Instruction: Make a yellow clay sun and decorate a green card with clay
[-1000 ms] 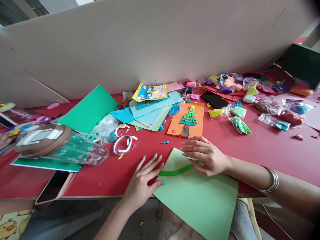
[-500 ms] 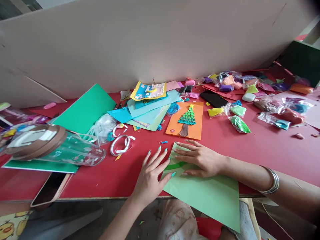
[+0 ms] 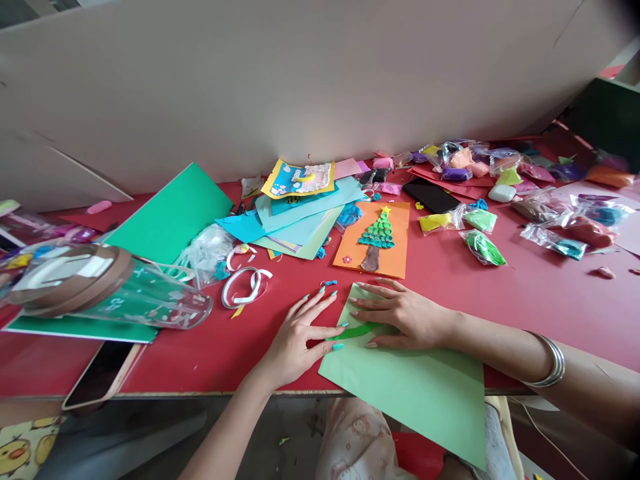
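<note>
A light green sheet of paper [image 3: 415,387] lies on the red table, its near corner hanging over the front edge. Across its upper left part runs a bright green strip of clay [image 3: 356,331]. My right hand [image 3: 395,315] rests flat on the sheet with its fingers stretched to the left, covering the strip's right end. At the sheet's left edge is my left hand [image 3: 300,343], fingers spread; its index finger and thumb reach the strip's left end, while the other fingers lie over the table. Neither hand grips anything.
Behind the sheet lies an orange card [image 3: 400,227] with a clay tree. A plastic cup [image 3: 150,293] lies on its side at left, near a phone [image 3: 103,373] at the table edge. Clear tape rings [image 3: 245,288], stacked papers [image 3: 300,230] and bagged clay [image 3: 483,248] surround the work area.
My left hand has shifted left and slightly down, uncovering more of the sheet's left edge. My right hand stays flat on the paper. The view has moved slightly.
</note>
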Demonstrator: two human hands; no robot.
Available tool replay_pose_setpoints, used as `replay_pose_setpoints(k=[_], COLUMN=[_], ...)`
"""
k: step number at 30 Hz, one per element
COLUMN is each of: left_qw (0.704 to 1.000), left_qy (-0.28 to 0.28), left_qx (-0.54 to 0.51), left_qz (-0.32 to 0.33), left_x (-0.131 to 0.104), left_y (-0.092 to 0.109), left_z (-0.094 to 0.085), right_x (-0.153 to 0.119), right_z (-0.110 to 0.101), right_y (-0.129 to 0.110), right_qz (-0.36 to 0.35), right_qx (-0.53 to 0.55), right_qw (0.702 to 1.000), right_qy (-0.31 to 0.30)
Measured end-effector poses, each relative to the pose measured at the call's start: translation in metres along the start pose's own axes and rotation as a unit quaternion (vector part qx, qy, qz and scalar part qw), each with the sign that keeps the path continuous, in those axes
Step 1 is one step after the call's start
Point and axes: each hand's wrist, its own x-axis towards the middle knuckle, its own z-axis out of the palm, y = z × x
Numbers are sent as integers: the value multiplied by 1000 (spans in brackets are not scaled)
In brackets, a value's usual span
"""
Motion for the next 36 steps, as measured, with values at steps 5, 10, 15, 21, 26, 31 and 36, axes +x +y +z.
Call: replay_pose_setpoints(k=[5,10,15,21,26,31,36], left_qw=[1000,999,999,999,998,992,986], left_qy=[-1,-15,4,33,50,117,157], left_qx=[10,26,31,35,42,42,53], left_qz=[-1,10,20,24,28,-11,-20], left_x=[-1,0,-1,-5,-2,12,21], left_y=[-1,0,1,-1,6,16,22], left_z=[0,-1,1,7,11,22,26], right_x=[0,0,0,0,1,1,0], right_z=[-1,-1,-2,0,-1,-1,-1], right_y=[0,-1,-1,-1,-2,-2,-1], right_qz=[1,3,4,-1,-2,29,34], right_qx=[-2,-5,-1,-5,6,12,30], right_qw=[1000,1000,1000,1000,1000,1000,999], right_qy=[-3,-10,-8,12,13,1,4])
